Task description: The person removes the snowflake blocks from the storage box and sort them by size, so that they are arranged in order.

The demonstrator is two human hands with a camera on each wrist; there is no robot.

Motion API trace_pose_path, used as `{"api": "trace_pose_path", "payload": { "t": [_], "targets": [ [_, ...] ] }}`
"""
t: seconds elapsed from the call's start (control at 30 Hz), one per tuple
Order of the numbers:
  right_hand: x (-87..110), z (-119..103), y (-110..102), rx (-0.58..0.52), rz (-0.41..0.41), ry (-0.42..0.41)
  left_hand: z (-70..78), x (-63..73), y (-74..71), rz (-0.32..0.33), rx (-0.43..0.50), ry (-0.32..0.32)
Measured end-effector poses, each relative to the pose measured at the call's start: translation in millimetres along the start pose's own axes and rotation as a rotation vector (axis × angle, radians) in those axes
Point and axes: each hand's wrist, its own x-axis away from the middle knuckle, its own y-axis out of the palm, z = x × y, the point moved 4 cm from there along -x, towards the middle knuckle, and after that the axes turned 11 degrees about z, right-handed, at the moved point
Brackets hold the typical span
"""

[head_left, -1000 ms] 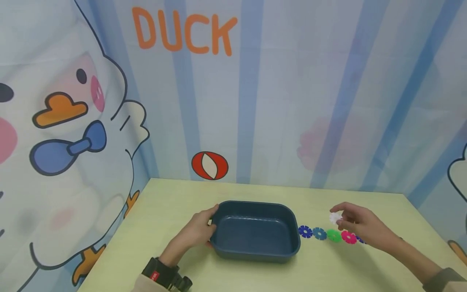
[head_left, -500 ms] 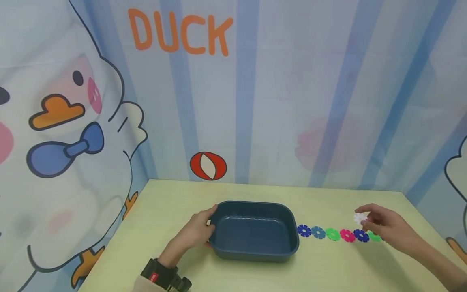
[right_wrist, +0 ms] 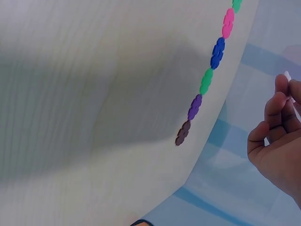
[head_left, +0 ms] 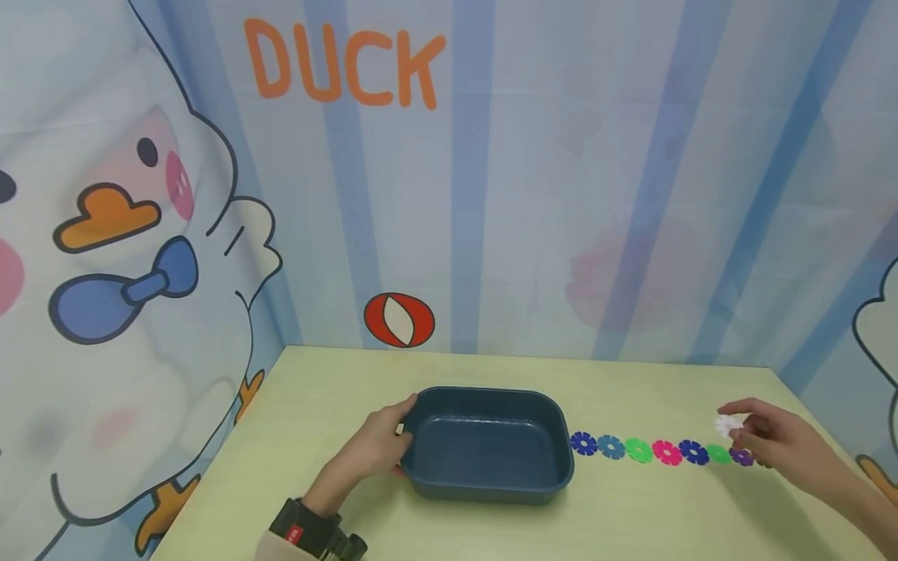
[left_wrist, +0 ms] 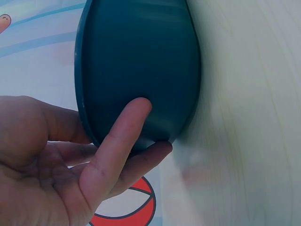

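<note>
My left hand (head_left: pixel 381 440) holds the left end of a dark blue rectangular basin (head_left: pixel 491 444). In the left wrist view, fingers rest against the outer wall of the basin (left_wrist: pixel 136 52). My right hand (head_left: pixel 786 444) pinches a white snowflake building disc (head_left: pixel 727 425) between thumb and fingertips, above the table. Under and beside it, a row of flat, notched discs runs right from the basin: dark blue (head_left: pixel 584 443), light blue (head_left: pixel 611 446), green (head_left: pixel 638 449), pink (head_left: pixel 666 453), dark blue (head_left: pixel 694 452), green (head_left: pixel 718 453), purple (head_left: pixel 741 456) and brown (right_wrist: pixel 183 133).
The pale yellow table (head_left: pixel 351 366) meets a printed curtain (head_left: pixel 533 195) at the back, with a duck figure on the left. A black strap with a device (head_left: pixel 316 530) is on my left wrist.
My right hand has moved right along the row with the white disc still pinched, uncovering the discs at the right end. My left hand stays on the basin.
</note>
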Motion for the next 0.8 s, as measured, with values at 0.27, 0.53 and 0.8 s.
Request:
{"api": "trace_pose_path", "payload": {
  "t": [0.27, 0.53, 0.8],
  "targets": [
    [-1.7, 19.8, -13.2, 0.16, 0.026, 0.068, -1.5, 0.5, -1.3, 0.0, 0.01, -0.001],
    [-5.2, 42.1, -24.3, 0.255, -0.043, 0.172, -4.3, -0.2, -2.5, 0.003, -0.002, 0.012],
    [-1.3, 78.3, -31.2, 0.256, -0.114, 0.297, -4.5, -0.3, -1.4, -0.006, 0.005, 0.034]
  ]
}}
